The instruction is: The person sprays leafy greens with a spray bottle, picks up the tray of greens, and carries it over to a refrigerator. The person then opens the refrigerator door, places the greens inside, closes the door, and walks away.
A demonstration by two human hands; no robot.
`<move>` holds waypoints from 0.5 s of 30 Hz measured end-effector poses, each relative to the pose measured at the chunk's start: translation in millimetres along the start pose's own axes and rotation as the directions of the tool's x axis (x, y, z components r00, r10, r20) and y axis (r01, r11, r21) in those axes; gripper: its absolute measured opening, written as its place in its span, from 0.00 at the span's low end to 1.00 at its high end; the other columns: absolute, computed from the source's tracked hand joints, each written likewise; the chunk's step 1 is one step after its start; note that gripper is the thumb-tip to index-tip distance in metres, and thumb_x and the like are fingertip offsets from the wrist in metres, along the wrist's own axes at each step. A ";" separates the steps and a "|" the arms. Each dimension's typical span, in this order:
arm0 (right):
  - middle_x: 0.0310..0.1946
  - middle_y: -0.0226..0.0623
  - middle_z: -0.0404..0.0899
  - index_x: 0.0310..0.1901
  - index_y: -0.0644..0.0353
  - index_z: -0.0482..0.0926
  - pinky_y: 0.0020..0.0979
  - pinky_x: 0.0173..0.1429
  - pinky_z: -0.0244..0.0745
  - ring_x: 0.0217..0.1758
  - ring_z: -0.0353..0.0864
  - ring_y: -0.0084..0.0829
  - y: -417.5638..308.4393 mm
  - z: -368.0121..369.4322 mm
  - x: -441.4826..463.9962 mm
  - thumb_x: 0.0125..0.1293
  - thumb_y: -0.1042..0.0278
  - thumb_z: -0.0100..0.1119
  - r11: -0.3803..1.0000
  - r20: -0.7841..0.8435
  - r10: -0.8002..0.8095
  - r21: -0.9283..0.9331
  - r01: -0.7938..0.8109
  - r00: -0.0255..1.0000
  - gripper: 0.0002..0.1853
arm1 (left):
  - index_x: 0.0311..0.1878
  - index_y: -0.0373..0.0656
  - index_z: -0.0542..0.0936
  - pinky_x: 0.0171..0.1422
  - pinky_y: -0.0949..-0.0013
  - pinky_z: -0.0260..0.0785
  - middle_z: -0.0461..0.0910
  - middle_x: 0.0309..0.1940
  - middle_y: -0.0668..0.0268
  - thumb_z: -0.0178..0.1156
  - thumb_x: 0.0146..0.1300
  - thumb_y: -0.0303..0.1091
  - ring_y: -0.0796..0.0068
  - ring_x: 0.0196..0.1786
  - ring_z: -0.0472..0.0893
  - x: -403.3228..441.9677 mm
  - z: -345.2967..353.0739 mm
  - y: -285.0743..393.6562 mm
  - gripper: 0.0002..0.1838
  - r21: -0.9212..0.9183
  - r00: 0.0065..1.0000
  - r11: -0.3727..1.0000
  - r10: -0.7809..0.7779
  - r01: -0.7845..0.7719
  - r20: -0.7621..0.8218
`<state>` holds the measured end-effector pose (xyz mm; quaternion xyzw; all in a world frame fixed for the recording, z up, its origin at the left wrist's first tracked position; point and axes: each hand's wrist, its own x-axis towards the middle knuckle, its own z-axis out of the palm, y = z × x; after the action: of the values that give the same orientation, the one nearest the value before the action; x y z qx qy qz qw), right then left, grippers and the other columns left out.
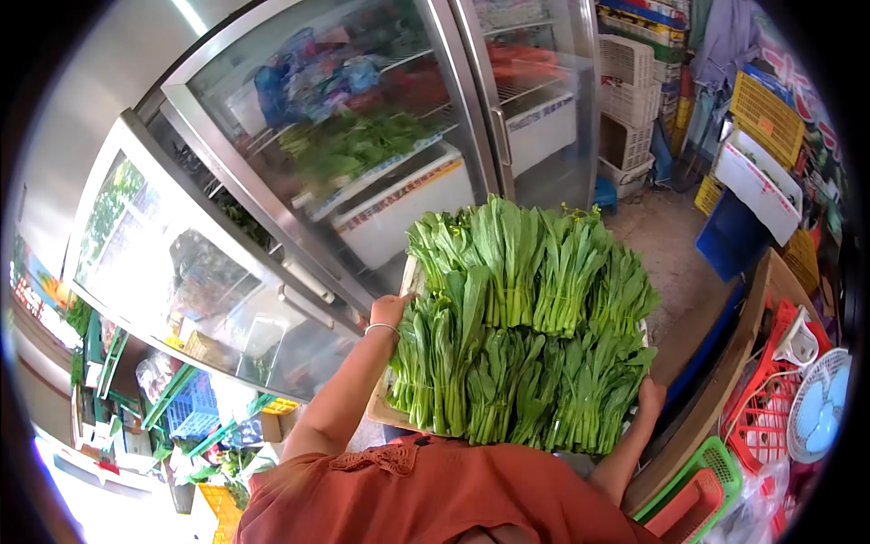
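In front of my body is a shallow, pale box (381, 405) heaped with bundles of choy sum (510, 263). The bundles lie in two rows, leaves toward the far side, with a few yellow flowers among them. My left hand (390, 311), with a bracelet at its wrist, is closed on the box's left edge. At the right side, my right hand (650, 396) grips the box; its fingers are partly hidden by leaves and the rim. The greens cover most of the box.
A glass-door fridge (362, 118) with greens and white boxes stands ahead; one door (190, 263) swings out at left. Stacked crates (627, 86) rise at the back. On the right are a long brown panel (716, 381), red baskets (770, 426) and a fan (820, 403).
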<state>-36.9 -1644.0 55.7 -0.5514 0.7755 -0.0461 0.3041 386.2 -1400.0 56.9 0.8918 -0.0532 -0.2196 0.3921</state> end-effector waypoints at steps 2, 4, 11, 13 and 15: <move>0.40 0.60 0.69 0.38 0.72 0.72 0.40 0.47 0.61 0.46 0.66 0.53 1.5 -0.3 -6.5 0.48 0.55 0.46 0.999 -0.058 -0.003 0.051 0.006 0.998 0.25 | 0.15 0.38 0.74 0.24 0.68 0.60 0.70 0.11 0.67 0.64 0.40 0.46 0.78 0.16 0.64 -1.0 3.2 9.3 0.19 -0.043 1.000 0.999 0.015 -0.015 -0.005; 0.39 0.60 0.70 0.37 0.72 0.72 0.39 0.46 0.61 0.45 0.67 0.53 3.2 -6.1 -13.9 0.48 0.54 0.47 0.996 -0.087 0.078 0.054 -0.073 0.993 0.25 | 0.14 0.38 0.74 0.23 0.69 0.59 0.69 0.10 0.67 0.64 0.40 0.46 0.78 0.16 0.63 4.3 8.5 3.3 0.19 -0.150 0.999 0.989 -0.007 0.014 0.048; 0.37 0.56 0.72 0.37 0.72 0.72 0.39 0.43 0.61 0.43 0.68 0.52 28.1 27.4 30.6 0.50 0.46 0.47 0.992 -0.028 0.011 0.124 -0.007 1.000 0.29 | 0.16 0.38 0.75 0.22 0.70 0.58 0.69 0.11 0.66 0.65 0.35 0.49 0.77 0.15 0.64 17.7 10.0 -17.0 0.21 0.001 1.000 1.000 -0.010 0.010 0.026; 0.36 0.56 0.72 0.37 0.72 0.72 0.39 0.43 0.61 0.42 0.68 0.51 33.2 38.4 43.6 0.51 0.45 0.46 0.974 0.001 -0.077 0.213 0.075 0.997 0.30 | 0.18 0.39 0.76 0.26 0.70 0.62 0.73 0.14 0.64 0.64 0.34 0.51 0.74 0.18 0.69 22.9 15.9 -28.9 0.21 -0.051 0.997 0.996 -0.073 0.074 0.029; 0.35 0.56 0.72 0.36 0.72 0.72 0.39 0.43 0.61 0.41 0.69 0.51 39.9 46.0 49.1 0.51 0.44 0.46 0.964 -0.064 -0.161 0.205 0.171 0.985 0.30 | 0.20 0.40 0.76 0.30 0.69 0.65 0.74 0.16 0.62 0.64 0.33 0.52 0.72 0.21 0.72 20.4 14.1 -36.4 0.22 -0.023 0.995 0.996 -0.092 0.091 -0.028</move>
<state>-56.0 -1659.7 -18.5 -0.5780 0.7242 -0.1656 0.3376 395.5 -1390.0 15.1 0.8922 -0.0042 -0.2248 0.3918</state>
